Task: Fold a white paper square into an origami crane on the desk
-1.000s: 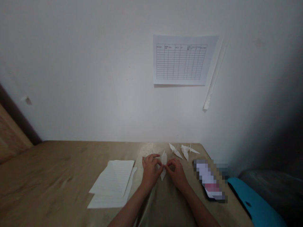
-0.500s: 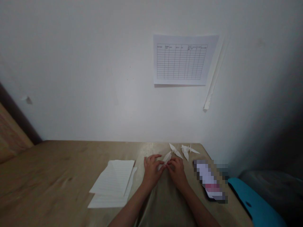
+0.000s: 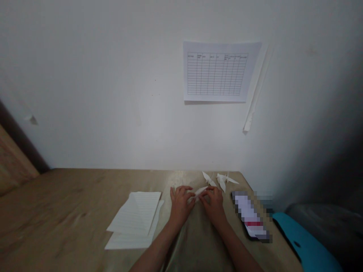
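Between my two hands is a narrow piece of folded white paper [image 3: 202,190], slanting up to the right. My left hand [image 3: 181,202] pinches its lower left end with thumb and forefinger, the other fingers curled above the table. On the other side, my right hand [image 3: 213,204] grips the paper with closed fingertips. The fingers cover part of the folds. Just beyond my right hand lie folded paper cranes [image 3: 221,181], white with pointed wings, and another crane [image 3: 208,178] close to the paper I hold.
Lined paper sheets [image 3: 137,213] lie overlapping left of my hands. A phone [image 3: 249,217], partly pixelated, rests near the table's right edge. Beyond that edge is a blue object [image 3: 309,241]. The white wall behind the brown table [image 3: 70,211] carries a printed grid sheet [image 3: 217,75].
The folded paper has turned from steep to a flatter slant, its tip moving right and down. My left hand has shifted slightly left; my right fingers have moved up along the paper.
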`<state>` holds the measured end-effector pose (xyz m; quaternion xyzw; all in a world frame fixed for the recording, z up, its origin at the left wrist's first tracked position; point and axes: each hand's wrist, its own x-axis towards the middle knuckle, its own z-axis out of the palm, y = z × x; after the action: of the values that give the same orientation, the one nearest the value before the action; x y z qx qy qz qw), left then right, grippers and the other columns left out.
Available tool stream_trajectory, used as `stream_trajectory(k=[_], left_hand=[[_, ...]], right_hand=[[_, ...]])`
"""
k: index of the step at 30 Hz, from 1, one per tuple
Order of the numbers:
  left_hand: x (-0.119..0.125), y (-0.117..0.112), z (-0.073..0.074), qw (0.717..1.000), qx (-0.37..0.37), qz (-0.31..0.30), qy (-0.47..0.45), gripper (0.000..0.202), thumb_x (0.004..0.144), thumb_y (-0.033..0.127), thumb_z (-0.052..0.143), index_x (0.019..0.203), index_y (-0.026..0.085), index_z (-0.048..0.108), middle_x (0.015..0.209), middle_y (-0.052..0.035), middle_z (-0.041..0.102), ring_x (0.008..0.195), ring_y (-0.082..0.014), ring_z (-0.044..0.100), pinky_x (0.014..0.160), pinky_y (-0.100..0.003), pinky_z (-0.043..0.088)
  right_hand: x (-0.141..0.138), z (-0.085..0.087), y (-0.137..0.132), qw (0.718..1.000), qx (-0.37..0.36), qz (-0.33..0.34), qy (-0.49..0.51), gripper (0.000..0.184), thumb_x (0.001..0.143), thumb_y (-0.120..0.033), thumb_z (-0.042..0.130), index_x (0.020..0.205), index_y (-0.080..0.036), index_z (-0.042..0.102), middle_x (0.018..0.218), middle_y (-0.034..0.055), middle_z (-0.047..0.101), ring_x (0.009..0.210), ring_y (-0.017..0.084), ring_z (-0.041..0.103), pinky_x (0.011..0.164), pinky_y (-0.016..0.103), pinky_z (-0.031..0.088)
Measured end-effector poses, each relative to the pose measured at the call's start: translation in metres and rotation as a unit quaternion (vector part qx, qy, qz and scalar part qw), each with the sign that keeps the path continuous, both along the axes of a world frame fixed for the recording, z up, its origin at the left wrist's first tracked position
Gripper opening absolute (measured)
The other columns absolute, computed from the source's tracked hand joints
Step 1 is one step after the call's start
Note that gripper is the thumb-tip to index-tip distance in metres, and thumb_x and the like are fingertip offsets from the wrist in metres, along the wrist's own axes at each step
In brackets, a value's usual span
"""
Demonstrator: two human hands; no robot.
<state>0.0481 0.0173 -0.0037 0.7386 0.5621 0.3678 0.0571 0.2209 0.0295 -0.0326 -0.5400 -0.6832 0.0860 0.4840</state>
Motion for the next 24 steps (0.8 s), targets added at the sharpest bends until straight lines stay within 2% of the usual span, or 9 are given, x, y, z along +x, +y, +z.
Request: stream_trajectory(k=[3,7,10,15,20,24], left_hand=[[-0.001,0.001,0.001,1.0,-0.011,0.006,-0.004,0.011,0.085,0.024,0.071,0.088,0.033,0.077,0.119,-0.0018,0.071,0.121,-0.0295,0.056,0.119,-0.074,0.009],[-0.001,0.002,0.001,1.0,-0.013,0.003,-0.008,0.009,0.085,0.026,0.072,0.086,0.033,0.078,0.116,-0.0018,0.072,0.12,-0.0306,0.057,0.118,-0.075,0.01],[-0.001,0.003,0.0,1.0,-0.016,0.005,-0.012,0.009,0.085,0.027,0.072,0.084,0.034,0.078,0.107,-0.0022,0.073,0.115,-0.0307,0.058,0.118,-0.075,0.01],[0.0,0.0,0.005,0.999,-0.036,0.017,0.006,0.009,0.085,0.028,0.073,0.085,0.034,0.079,0.102,-0.0005,0.072,0.113,-0.0287,0.058,0.119,-0.072,0.01],[0.001,-0.002,0.011,0.997,-0.066,0.033,0.034,0.012,0.091,0.031,0.066,0.09,0.03,0.078,0.101,-0.0005,0.072,0.115,-0.0272,0.055,0.119,-0.069,0.009],[-0.001,0.001,0.01,0.994,-0.096,0.027,0.042,0.013,0.092,0.031,0.065,0.09,0.029,0.078,0.103,-0.0014,0.074,0.115,-0.0272,0.056,0.119,-0.069,0.007]], right_hand=[[0.004,0.001,0.002,0.999,0.021,-0.039,-0.007,0.02,0.086,-0.04,0.068,0.095,-0.023,0.07,0.113,0.01,0.058,0.114,0.03,0.052,0.104,0.05,0.04],[0.006,0.004,0.001,0.998,0.026,-0.021,-0.059,0.025,0.084,-0.037,0.072,0.107,-0.028,0.072,0.12,0.0094,0.059,0.117,0.032,0.051,0.107,0.051,0.037],[0.005,0.007,-0.001,0.995,0.029,-0.002,-0.092,0.018,0.084,-0.033,0.073,0.102,-0.032,0.076,0.12,0.0077,0.062,0.117,0.031,0.051,0.109,0.052,0.035],[0.003,0.008,-0.003,0.994,0.024,0.005,-0.107,0.005,0.084,-0.027,0.074,0.087,-0.03,0.077,0.112,0.0059,0.066,0.113,0.029,0.052,0.107,0.051,0.034],[0.003,0.007,-0.001,0.993,0.011,-0.008,-0.113,0.008,0.083,-0.02,0.074,0.082,-0.027,0.076,0.109,0.0047,0.068,0.11,0.027,0.053,0.105,0.047,0.035],[0.003,0.005,0.0,0.992,0.005,-0.013,-0.129,0.008,0.084,-0.021,0.071,0.08,-0.026,0.075,0.103,0.0053,0.069,0.106,0.027,0.054,0.102,0.045,0.036]])
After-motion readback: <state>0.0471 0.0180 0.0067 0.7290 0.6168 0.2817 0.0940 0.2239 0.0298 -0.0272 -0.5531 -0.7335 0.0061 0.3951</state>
